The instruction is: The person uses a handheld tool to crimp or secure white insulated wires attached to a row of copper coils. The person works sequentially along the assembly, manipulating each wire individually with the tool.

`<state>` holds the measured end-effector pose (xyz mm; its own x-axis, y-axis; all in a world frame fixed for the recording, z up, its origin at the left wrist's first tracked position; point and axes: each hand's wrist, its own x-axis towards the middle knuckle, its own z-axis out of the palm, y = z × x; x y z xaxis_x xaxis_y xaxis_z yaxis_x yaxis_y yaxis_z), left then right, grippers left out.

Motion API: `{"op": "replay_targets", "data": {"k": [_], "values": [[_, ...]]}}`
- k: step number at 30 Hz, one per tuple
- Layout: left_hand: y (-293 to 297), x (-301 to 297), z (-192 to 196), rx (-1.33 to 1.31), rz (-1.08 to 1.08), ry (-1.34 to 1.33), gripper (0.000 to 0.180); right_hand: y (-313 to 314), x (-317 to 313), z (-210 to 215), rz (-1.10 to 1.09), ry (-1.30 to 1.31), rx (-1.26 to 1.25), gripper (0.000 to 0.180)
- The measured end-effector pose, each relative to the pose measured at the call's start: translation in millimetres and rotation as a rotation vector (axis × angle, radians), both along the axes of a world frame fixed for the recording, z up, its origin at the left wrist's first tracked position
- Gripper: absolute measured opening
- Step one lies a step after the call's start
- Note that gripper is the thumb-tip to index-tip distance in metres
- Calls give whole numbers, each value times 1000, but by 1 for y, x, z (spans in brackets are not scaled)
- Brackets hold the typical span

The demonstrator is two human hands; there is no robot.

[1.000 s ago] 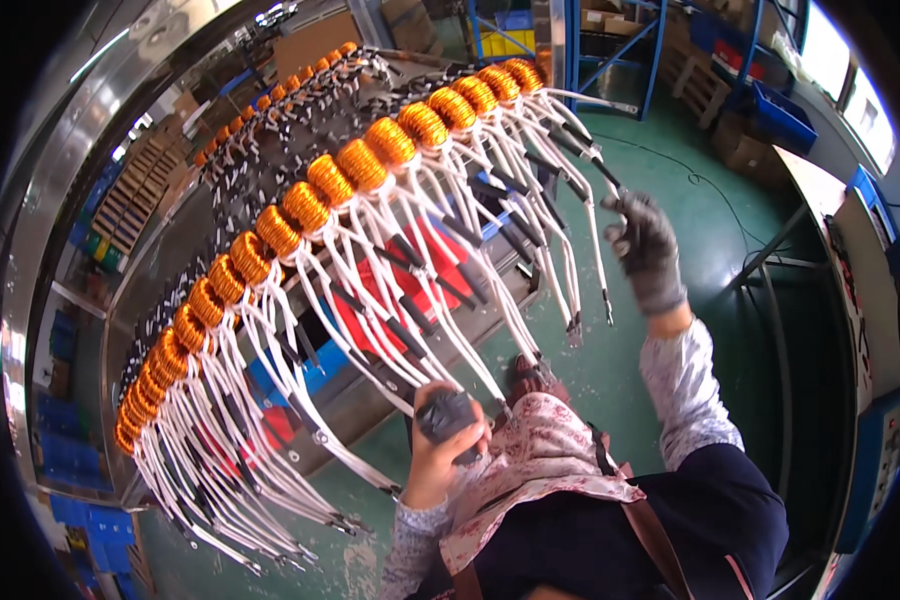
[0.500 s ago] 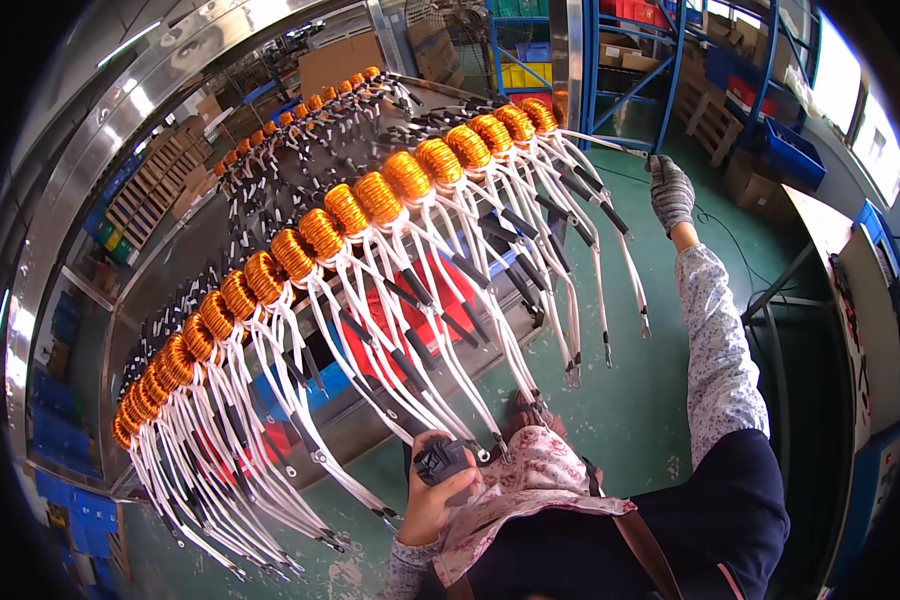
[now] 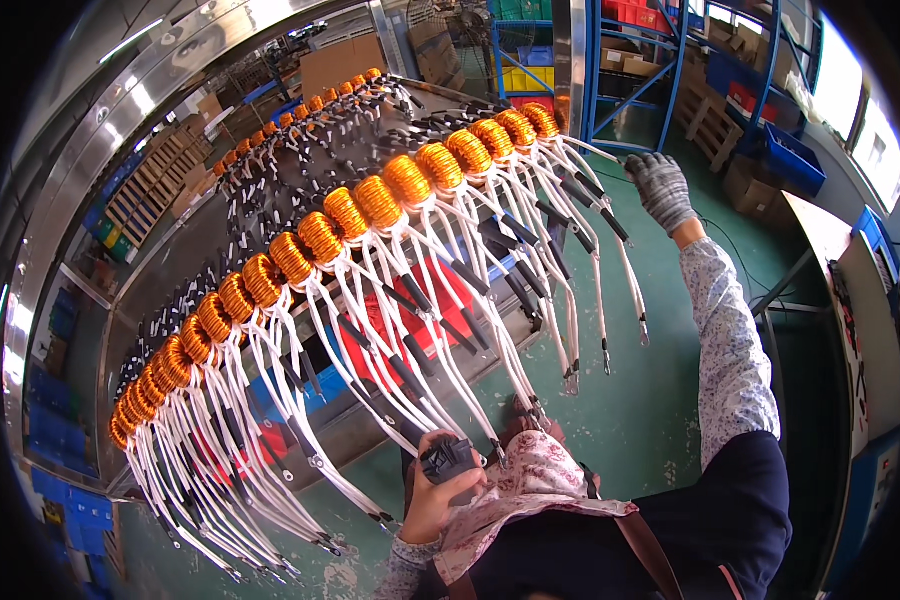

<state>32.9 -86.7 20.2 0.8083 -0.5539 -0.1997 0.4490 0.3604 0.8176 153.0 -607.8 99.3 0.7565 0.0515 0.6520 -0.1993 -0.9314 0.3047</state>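
Copper-wound ring coils (image 3: 378, 203) stand in a long slanting row along the bench edge, their white leads (image 3: 440, 345) hanging toward me. Black sleeves (image 3: 407, 375) sit on many of the leads, and metal lugs (image 3: 572, 382) show at several ends. At far right, my right hand (image 3: 660, 190), in a grey glove, is closed at the tip of one white lead (image 3: 592, 149) stretched sideways from the last coil; the fingertips partly hide the contact. My bare left hand (image 3: 438, 495), close to my body, wraps round a bunch of short black sleeves (image 3: 448, 460).
A second row of coils (image 3: 288, 118) lies farther back on the dark bench (image 3: 315, 165). Red bins (image 3: 410, 320) sit beneath the hanging leads. Blue shelving (image 3: 590, 80) rises at the back, and a pale-topped table (image 3: 820, 235) stands at right.
My right hand has shifted slightly left and down, and its back has turned more into view. The left hand still holds the black bunch, hardly moved.
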Motion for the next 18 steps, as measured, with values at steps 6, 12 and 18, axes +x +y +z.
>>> {"op": "replay_targets", "data": {"k": [6, 12, 18], "values": [[-4, 0, 0, 5, -29, -10, 51, 17, 31, 2, -105, -25, 1416, 27], [-1, -4, -1, 0, -8, -9, 51, 1, 26, -18, 181, 86, 2037, 30], [5, -1, -4, 5, 2, -9, 51, 19, 33, -17, 14, -61, 1823, 31]]}}
